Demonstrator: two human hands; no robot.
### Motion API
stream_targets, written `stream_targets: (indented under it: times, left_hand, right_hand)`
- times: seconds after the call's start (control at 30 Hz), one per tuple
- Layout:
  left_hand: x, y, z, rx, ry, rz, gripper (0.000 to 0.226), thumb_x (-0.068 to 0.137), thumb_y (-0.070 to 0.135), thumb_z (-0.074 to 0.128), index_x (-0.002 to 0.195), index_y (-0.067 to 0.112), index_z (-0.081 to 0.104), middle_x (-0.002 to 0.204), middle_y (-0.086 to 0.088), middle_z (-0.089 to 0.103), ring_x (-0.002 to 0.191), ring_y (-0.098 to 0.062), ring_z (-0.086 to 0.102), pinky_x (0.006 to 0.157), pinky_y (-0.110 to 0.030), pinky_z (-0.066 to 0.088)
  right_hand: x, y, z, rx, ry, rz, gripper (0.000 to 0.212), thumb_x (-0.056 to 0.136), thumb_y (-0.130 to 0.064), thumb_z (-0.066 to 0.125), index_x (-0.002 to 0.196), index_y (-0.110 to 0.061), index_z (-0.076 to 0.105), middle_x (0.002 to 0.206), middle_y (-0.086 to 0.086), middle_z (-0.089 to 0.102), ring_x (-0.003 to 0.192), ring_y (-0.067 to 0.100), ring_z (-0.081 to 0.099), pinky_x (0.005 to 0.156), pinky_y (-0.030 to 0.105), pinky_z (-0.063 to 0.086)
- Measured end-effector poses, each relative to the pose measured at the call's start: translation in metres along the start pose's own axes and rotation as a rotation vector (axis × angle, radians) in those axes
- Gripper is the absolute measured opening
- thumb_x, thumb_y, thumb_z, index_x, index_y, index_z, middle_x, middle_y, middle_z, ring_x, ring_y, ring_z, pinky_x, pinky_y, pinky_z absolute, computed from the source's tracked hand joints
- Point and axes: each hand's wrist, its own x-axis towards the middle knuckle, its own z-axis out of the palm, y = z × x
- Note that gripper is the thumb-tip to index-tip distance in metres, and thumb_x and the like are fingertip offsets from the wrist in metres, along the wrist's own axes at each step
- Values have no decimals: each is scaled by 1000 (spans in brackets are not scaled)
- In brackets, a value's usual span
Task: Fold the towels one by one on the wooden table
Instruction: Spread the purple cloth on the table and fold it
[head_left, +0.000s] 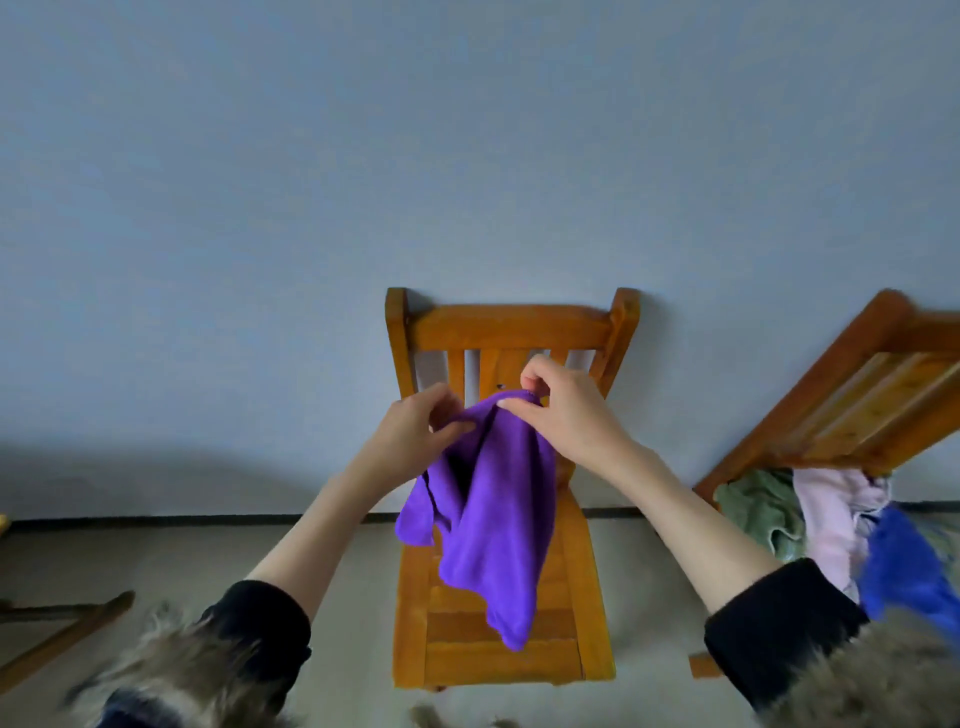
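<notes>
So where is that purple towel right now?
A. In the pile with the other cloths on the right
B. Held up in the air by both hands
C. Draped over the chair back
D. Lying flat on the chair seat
B: the left hand and right hand pinch the purple towel along its top edge, and it hangs down in front of the wooden chair.

Left hand, right hand raised, seemingly pinching.

Dim, even light; soft shadow low on the wall; blurred, stretched edges.
</notes>
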Motion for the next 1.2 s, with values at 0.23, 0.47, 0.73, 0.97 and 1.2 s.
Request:
stream_targets:
  times: [0.23, 0.47, 0.73, 0.97, 1.2]
  left_hand:
    - [-32, 3, -72, 13, 348, -103, 21, 82, 13, 69, 74, 20, 51, 74, 1, 57, 69, -15, 51, 58, -9, 36]
    - [-80, -6, -160, 45, 495, -257, 34, 76, 31, 76, 61, 17, 48, 58, 6, 47, 56, -10, 41, 50, -17, 31]
    - [-178, -31, -218, -139, 263, -305, 17, 84, -1, 62, 90, 15, 65, 83, 5, 67, 72, 2, 60, 69, -12, 45]
    - [-260, -67, -230, 239, 735, -619, 10, 87, 21, 64, 86, 12, 60, 78, -1, 60, 74, -17, 54, 61, -22, 37]
    - [-380, -90, -255, 363, 1012, -800, 23, 83, 24, 67, 69, 21, 49, 67, 8, 50, 69, -16, 50, 56, -23, 31]
  right_hand:
    - [24, -77, -26, 69, -9, -179, 46, 79, -30, 72, 56, -27, 32, 51, -11, 36, 50, 3, 37, 53, 16, 34]
    - [56, -129, -12, -95, -89, -180, 43, 74, -56, 66, 62, -19, 49, 57, -9, 50, 57, 10, 47, 54, 24, 35]
    - [67, -198, 41, -70, -144, -237, 46, 77, -57, 63, 61, -22, 39, 57, -8, 46, 56, 11, 43, 54, 27, 35]
    - [59, -266, 104, -38, -527, -452, 36, 78, -51, 64, 68, -23, 46, 70, -8, 52, 64, 9, 48, 60, 25, 39]
    - [30, -330, 184, -126, -748, -661, 16, 91, -26, 50, 80, -15, 52, 86, -3, 57, 83, 19, 53, 73, 29, 44]
